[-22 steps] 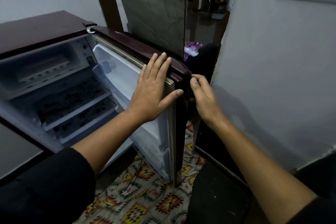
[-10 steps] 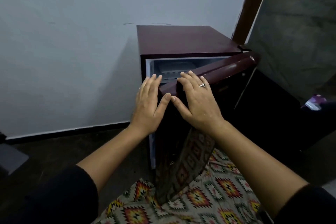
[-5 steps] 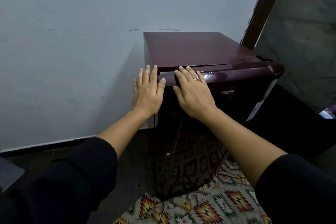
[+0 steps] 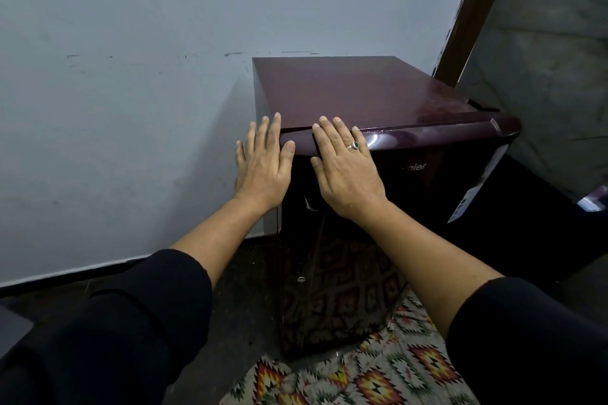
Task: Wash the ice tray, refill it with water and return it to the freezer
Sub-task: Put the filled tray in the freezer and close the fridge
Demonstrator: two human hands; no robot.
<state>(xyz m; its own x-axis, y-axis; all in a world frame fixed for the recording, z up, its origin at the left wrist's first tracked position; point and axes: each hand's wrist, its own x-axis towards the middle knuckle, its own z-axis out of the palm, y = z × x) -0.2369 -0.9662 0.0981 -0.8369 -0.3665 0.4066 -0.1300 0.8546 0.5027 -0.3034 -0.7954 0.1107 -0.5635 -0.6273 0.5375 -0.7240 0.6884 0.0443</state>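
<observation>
Fridge door (image 4: 427, 187) standing upright, left hand (image 4: 263, 171) and right hand (image 4: 347, 177) pressing its upper left corner, fingers (image 4: 329, 138) lying straight.

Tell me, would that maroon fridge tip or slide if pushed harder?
Probably neither: the small glossy maroon fridge looks squat and boxy, so likely heavy and stable. Its shiny door may feel slippery under the flat left hand and right hand, which press high, where tipping leverage is greatest.

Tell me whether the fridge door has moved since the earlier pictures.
Yes. The fridge door swung in toward the cabinet: it was wide open before, and its top edge now lies along the cabinet's front.
</observation>
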